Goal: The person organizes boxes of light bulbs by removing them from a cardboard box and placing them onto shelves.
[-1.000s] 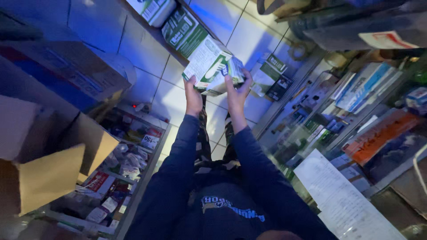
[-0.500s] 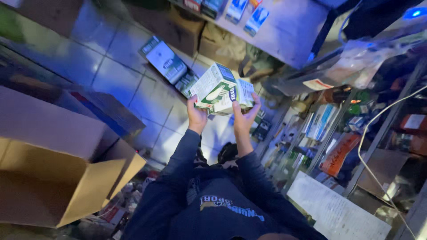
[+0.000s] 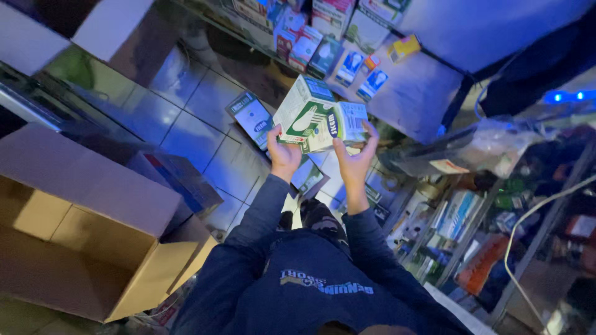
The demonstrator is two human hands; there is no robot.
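While both arms are stretching forward, a white and green carton (image 3: 313,116) is being held up between the two hands, out in front of the person's chest and above the tiled floor (image 3: 186,118). The left hand (image 3: 284,155) is gripping the carton's lower left edge with the fingers curled onto its face, and the right hand (image 3: 355,160) is pressing against its right side with the fingers spread upward, so both hands are grasping the same carton. Just beyond it, a flat box (image 3: 251,118) of similar green and white colouring is lying on the floor. Farther out, a shelf (image 3: 410,93) is carrying a row of small upright packets (image 3: 323,37). An open cardboard box (image 3: 74,236) is standing at the person's left, and crowded racks of goods (image 3: 472,236) are filling the right side.
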